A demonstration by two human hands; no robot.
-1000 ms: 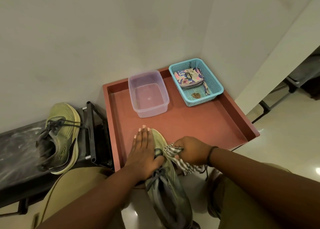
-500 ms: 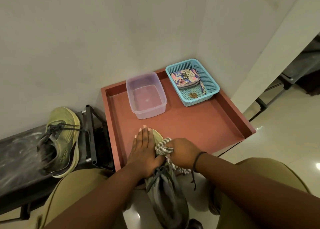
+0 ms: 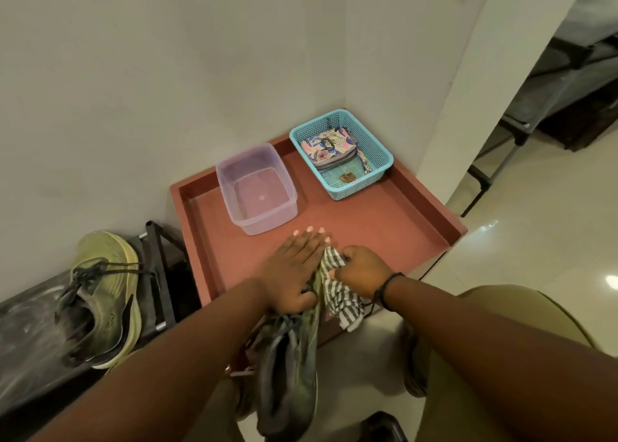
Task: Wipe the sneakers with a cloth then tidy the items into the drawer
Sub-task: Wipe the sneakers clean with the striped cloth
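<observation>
- The left hand (image 3: 294, 274) lay flat on the toe end of an olive-green sneaker (image 3: 289, 368), fingers straight and together, holding nothing but pressing the shoe down.
- That sneaker rested with its toe on the front edge of the red-brown drawer (image 3: 368, 227), heel hanging toward the person, dark laces loose below the palm.
- The right hand (image 3: 363, 269) was curled tightly around a grey-and-white striped cloth (image 3: 341, 297), bunched against the shoe's right side just beside the left hand.
- A loose tail of the cloth hung below the right wrist, which wore a dark band (image 3: 384, 289).
- The second sneaker (image 3: 100, 297), same olive green with dark laces, sat well apart to the left on a black rack (image 3: 157, 264), toe pointing toward the wall.
- In the drawer's far part stood a clear plastic tub (image 3: 257, 190), with a blue mesh basket (image 3: 341, 152) just beside it on the right.
- The basket held a floral patterned pouch (image 3: 326, 147) and a small brown item (image 3: 346, 176) too small to identify.
- The drawer stood in a corner of pale walls, on a glossy light floor (image 3: 535, 257).
- The person's knees in olive trousers (image 3: 501, 358) showed at the bottom.
</observation>
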